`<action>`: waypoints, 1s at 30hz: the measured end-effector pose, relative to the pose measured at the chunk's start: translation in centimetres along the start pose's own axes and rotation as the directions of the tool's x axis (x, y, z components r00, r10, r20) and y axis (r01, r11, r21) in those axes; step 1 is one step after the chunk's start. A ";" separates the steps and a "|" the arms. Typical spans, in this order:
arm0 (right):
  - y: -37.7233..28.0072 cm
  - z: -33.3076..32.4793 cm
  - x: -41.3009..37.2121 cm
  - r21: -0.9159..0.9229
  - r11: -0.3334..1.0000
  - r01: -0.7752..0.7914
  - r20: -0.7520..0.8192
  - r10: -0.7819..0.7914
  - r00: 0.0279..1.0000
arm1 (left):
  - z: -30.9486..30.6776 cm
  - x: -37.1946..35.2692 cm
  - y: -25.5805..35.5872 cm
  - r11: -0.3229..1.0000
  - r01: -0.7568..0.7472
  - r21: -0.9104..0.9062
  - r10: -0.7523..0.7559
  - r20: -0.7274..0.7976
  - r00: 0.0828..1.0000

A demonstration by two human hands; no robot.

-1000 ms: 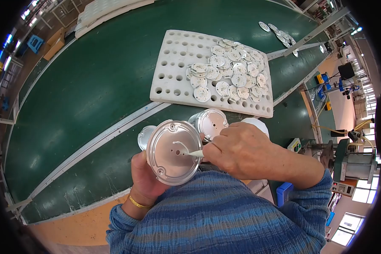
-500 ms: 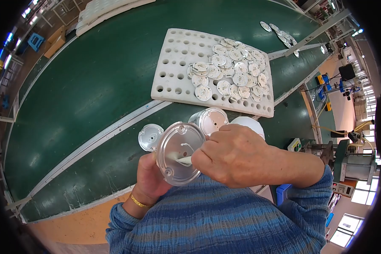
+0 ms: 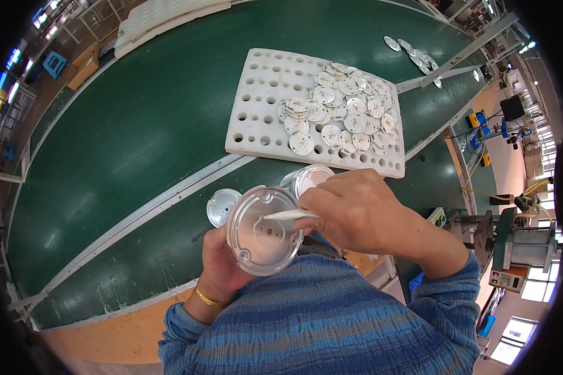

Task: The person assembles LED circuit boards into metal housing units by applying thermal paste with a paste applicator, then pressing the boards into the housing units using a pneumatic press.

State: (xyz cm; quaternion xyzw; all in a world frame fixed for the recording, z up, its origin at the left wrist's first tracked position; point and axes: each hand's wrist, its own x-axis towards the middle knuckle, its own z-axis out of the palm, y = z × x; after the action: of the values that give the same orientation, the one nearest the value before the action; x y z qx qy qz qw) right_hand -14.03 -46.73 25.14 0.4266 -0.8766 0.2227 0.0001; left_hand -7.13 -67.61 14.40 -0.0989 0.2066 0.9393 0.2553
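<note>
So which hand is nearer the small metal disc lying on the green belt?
Left. The left hand sits just below the small metal disc; the right hand is farther, to its right.

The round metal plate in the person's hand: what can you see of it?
The round metal plate is a dull silver disc, aluminium by its look, with a raised rim, small screw lugs on the edge and a few holes near its middle. The left hand holds it from below, face tilted up to the camera. A white nozzle, gripped by the right hand, meets its face.
</note>
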 end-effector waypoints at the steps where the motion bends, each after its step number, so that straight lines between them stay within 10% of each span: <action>1: 0.3 0.0 -0.3 0.037 0.999 -0.025 -0.019 0.026 0.999 | -0.1 0.2 0.0 1.000 0.016 0.022 -0.016 -0.016 1.000; 14: 1.7 0.0 -5.0 0.456 0.854 -0.252 -0.221 0.383 0.897 | -5.8 1.1 0.6 0.937 0.064 -0.342 -0.099 -0.085 0.992; 20: 2.3 0.3 -8.1 0.521 0.784 -0.337 -0.290 0.535 0.794 | -16.3 -3.1 1.7 0.988 -0.141 -0.062 0.095 -0.479 0.872; 27: 2.2 -0.1 -8.9 0.491 0.801 -0.342 -0.332 0.536 0.776 | -20.0 -4.6 2.4 0.941 -0.220 0.256 0.333 -0.595 0.732; 28: 2.1 -0.2 -9.0 0.495 0.797 -0.345 -0.331 0.541 0.773 | -20.1 -5.3 2.7 0.908 -0.236 0.345 0.417 -0.710 0.568; 30: 2.1 -0.3 -9.2 0.498 0.803 -0.328 -0.341 0.529 0.777 | -20.4 -5.2 2.4 0.473 0.056 0.879 0.845 -0.471 0.253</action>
State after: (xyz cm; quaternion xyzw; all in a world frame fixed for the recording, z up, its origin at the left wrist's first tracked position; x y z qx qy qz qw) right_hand -9.79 -38.59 22.84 0.1343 -0.8581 0.4909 0.0677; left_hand -2.31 -80.74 -1.52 -0.4012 0.6993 0.5654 -0.1741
